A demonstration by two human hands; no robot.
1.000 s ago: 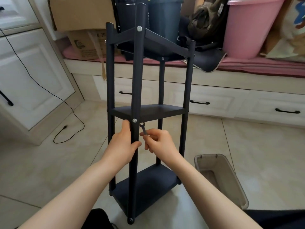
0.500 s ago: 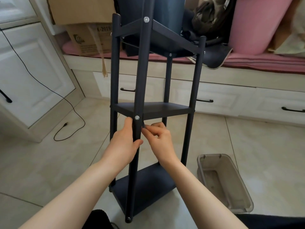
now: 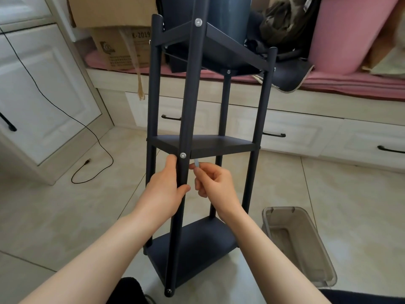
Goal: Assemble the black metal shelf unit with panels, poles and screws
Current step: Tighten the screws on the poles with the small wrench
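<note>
Right hand (image 3: 215,185) drew small tool (image 3: 197,162) lower, away from pole (image 3: 186,128).

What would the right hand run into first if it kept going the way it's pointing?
Probably the middle shelf. The right hand pinches a small tool aimed up and slightly left, its tip just under the shelf's front edge beside the front pole. Depth is unclear.

Your left hand (image 3: 163,191) and right hand (image 3: 215,186) are bare: no gloves, rings, or watch. Both forearms are uncovered to the frame edge, with no sleeves visible. Dark fabric, apparently your trousers (image 3: 126,291), appears at the lower edge between your arms.
</note>
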